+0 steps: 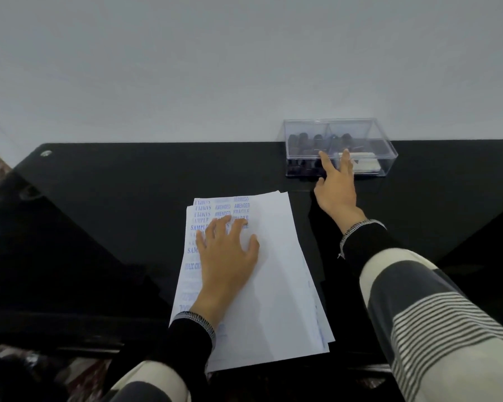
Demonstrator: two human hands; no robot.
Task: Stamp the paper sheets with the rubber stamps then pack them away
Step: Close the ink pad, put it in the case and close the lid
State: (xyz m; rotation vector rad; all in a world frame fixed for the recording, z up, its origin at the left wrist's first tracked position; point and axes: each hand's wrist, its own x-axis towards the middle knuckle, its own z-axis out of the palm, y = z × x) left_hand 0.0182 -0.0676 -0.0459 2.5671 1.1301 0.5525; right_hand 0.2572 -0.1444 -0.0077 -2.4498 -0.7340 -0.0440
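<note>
The paper sheets (262, 274) are pinned flat by the left hand (225, 253), fingers spread and nothing gripped. The right hand (336, 188), fingers extended and holding nothing, is touching the near wall of the clear box (386, 152), set beyond the sheets to their right. The rubber stamps (305, 140) are seen inside (lid apparently closed). The box should be steadied before it is opened.

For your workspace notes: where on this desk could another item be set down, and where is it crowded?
Bare desk lies left of the papers, up to the far edge. More lies right of the right hand, in front of the box. It is crowded between papers and box, where the right hand reaches. The left hand rests on the papers.
</note>
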